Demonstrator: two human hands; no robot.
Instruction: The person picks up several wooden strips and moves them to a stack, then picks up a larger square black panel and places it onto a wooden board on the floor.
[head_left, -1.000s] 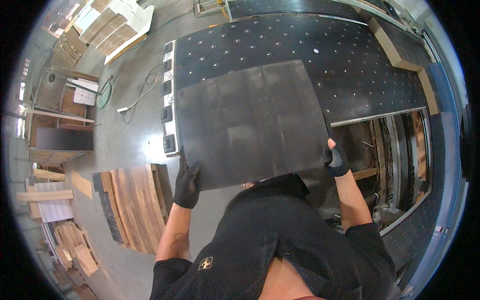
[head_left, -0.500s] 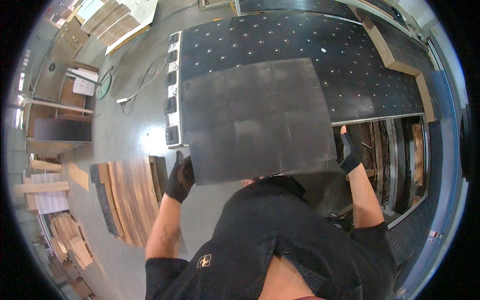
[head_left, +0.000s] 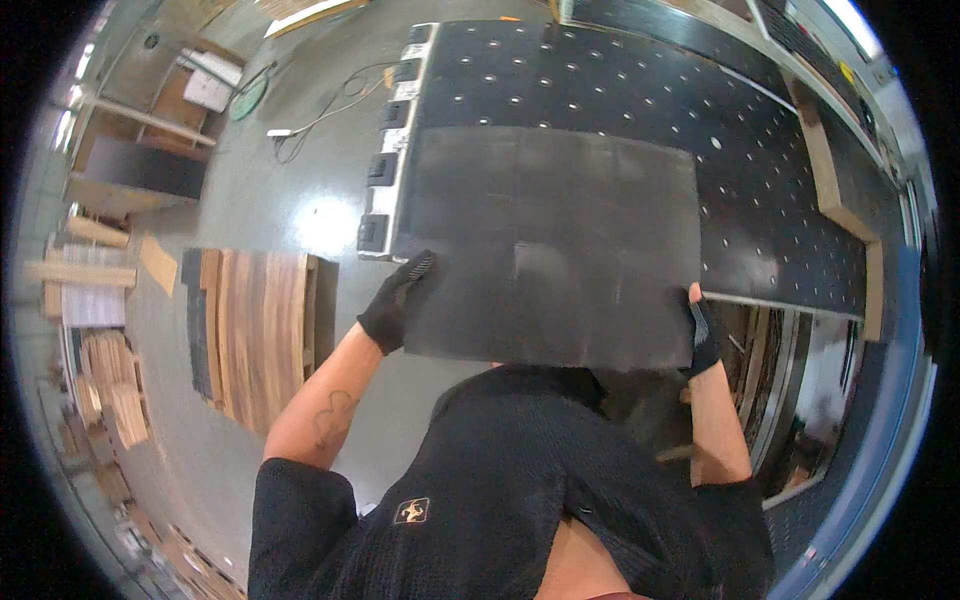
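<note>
A flat, dark grey rectangular panel (head_left: 555, 245) is held up in front of my body, covering the near part of a black table (head_left: 560, 75) dotted with small round fittings. My left hand (head_left: 395, 300), in a black glove, grips the panel's left edge with the thumb on top. At the opposite edge my right hand (head_left: 703, 330), in a black glove with a bare thumb tip, holds the panel too. The fingers of both hands are hidden beneath it.
A white edge with black blocks (head_left: 383, 170) runs along the table's left side. Wood-grain boards (head_left: 255, 330) stand stacked on the floor at left. A cable (head_left: 325, 115) lies beyond. A raised wooden rail (head_left: 825, 170) borders the table's right; an opening with metal bars (head_left: 765, 380) lies below.
The panel has turned slightly clockwise and sits more to the right in view. My left hand has shifted up and right along with it. The whole view has also turned.
</note>
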